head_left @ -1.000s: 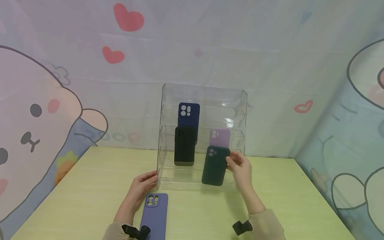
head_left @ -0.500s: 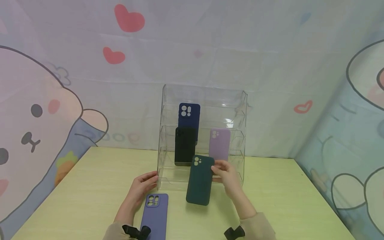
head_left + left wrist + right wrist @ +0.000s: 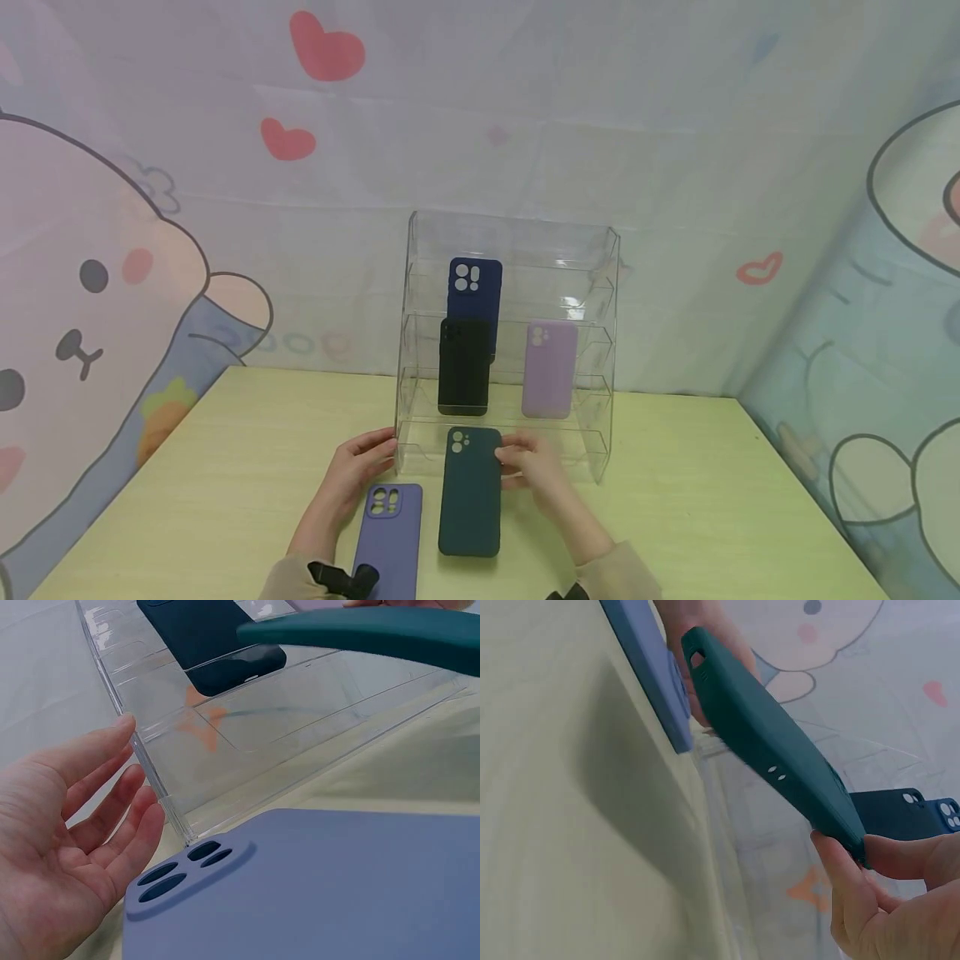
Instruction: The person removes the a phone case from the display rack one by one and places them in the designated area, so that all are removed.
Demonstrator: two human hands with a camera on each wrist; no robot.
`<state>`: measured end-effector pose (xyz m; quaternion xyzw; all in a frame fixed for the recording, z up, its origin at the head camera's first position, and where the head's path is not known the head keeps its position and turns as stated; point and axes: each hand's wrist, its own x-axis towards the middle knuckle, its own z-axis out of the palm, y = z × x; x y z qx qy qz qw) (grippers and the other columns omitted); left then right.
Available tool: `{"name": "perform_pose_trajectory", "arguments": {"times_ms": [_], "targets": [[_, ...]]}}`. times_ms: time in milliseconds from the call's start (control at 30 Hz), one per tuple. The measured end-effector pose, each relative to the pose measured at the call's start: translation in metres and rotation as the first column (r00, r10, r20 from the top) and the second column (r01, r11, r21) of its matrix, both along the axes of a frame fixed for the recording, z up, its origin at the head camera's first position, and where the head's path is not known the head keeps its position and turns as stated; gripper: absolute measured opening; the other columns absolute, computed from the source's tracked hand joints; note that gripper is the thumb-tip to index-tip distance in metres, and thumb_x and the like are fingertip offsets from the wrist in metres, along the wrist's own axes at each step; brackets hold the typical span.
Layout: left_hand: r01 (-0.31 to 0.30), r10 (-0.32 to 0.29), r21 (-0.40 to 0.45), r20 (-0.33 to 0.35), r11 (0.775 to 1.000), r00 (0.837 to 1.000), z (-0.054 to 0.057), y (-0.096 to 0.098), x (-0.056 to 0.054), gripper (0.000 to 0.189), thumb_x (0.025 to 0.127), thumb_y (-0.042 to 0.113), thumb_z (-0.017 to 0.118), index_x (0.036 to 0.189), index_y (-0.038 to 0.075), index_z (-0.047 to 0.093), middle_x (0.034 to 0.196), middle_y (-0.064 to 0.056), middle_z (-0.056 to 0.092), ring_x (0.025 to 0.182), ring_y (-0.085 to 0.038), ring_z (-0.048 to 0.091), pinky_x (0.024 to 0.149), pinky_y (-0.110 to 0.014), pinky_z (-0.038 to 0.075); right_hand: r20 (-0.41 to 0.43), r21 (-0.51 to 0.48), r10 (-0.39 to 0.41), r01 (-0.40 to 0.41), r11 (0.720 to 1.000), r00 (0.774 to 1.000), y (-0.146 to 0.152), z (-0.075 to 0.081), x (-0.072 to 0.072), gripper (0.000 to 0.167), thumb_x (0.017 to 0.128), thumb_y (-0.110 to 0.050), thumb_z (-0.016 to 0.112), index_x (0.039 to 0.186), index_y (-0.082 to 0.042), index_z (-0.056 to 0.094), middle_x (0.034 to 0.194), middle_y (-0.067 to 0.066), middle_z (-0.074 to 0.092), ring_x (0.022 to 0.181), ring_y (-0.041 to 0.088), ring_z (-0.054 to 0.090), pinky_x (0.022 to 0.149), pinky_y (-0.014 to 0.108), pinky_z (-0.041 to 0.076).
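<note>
My right hand [image 3: 536, 471] pinches a dark green phone case [image 3: 470, 492] by its upper right edge, thumb on one face and fingers behind. The case is off the table, tilted, in front of a clear tiered acrylic rack [image 3: 555, 242]. My left hand [image 3: 348, 471] touches the rack's lower left side with relaxed fingers, as the left wrist view also shows. A blue-violet phone case [image 3: 393, 533] lies near my left wrist. In the rack stand a navy case [image 3: 483, 296], a black case [image 3: 463, 371] partly covering it, and a light purple case [image 3: 550, 367].
The rack stands near the back of the pale yellow table [image 3: 690, 467]. Behind it hangs a printed cloth backdrop [image 3: 675, 167] with hearts and cartoon figures. The rack's upper right tiers hold no cases.
My right hand has carried the green case from in front of the light purple one, down and left toward me. The light purple case is now uncovered. My left hand has stayed against the rack.
</note>
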<state>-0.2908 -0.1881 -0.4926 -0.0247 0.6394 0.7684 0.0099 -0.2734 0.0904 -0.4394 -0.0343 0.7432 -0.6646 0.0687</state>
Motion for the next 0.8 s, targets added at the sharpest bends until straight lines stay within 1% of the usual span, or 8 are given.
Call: {"name": "perform_pose_trajectory", "arguments": {"times_ms": [100, 233, 400, 567, 800], "targets": [[-0.002, 0.002, -0.006, 0.003, 1.000, 1.000, 0.000, 0.000, 0.000, 0.045, 0.093, 0.006, 0.064, 0.134, -0.010, 0.052, 0.117, -0.006, 0.065, 0.104, -0.014, 0.064, 0.089, -0.025, 0.055, 0.017, 0.018, 0.041, -0.041, 0.999, 0.999, -0.004, -0.008, 0.003, 0.034, 0.091, -0.004, 0.059, 0.118, 0.017, 0.056, 0.088, 0.010, 0.069, 0.070, 0.013, 0.064, 0.066, 0.035, 0.061], [-0.006, 0.006, -0.018, 0.004, 1.000, 1.000, 0.001, 0.001, -0.001, 0.046, 0.094, 0.007, 0.064, 0.134, -0.010, 0.052, 0.121, -0.011, 0.064, 0.105, -0.014, 0.064, 0.088, -0.024, 0.055, 0.037, 0.024, 0.086, -0.087, 0.996, 0.996, -0.009, -0.015, 0.008, 0.035, 0.089, -0.002, 0.060, 0.116, 0.020, 0.055, 0.087, 0.013, 0.070, 0.068, 0.014, 0.065, 0.064, 0.036, 0.061], [-0.001, 0.001, -0.022, 0.003, 1.000, 1.000, 0.001, 0.001, -0.001, 0.046, 0.094, 0.007, 0.063, 0.135, -0.010, 0.051, 0.125, -0.014, 0.062, 0.104, -0.014, 0.064, 0.088, -0.024, 0.055, 0.075, 0.005, 0.103, -0.104, 0.995, 0.992, -0.015, -0.022, 0.012, 0.032, 0.088, 0.001, 0.060, 0.112, 0.021, 0.056, 0.078, 0.009, 0.069, 0.061, 0.011, 0.063, 0.057, 0.030, 0.060], [0.001, -0.001, -0.019, 0.003, 1.000, 1.000, 0.000, 0.000, -0.001, 0.046, 0.094, 0.006, 0.063, 0.135, -0.010, 0.051, 0.125, -0.014, 0.062, 0.103, -0.013, 0.064, 0.088, -0.024, 0.055, 0.108, -0.003, 0.125, -0.125, 0.992, 0.986, -0.020, -0.023, 0.017, 0.031, 0.089, 0.002, 0.059, 0.112, 0.022, 0.055, 0.073, 0.006, 0.066, 0.058, 0.009, 0.061, 0.054, 0.024, 0.058], [-0.009, 0.009, -0.024, 0.002, 1.000, 1.000, 0.001, 0.001, 0.000, 0.046, 0.093, 0.007, 0.064, 0.134, -0.010, 0.052, 0.126, -0.016, 0.062, 0.103, -0.014, 0.065, 0.087, -0.024, 0.056, 0.122, -0.016, 0.141, -0.140, 0.990, 0.982, -0.023, -0.027, 0.020, 0.032, 0.089, 0.003, 0.057, 0.112, 0.024, 0.055, 0.072, 0.006, 0.067, 0.057, 0.008, 0.061, 0.054, 0.024, 0.058]]}}
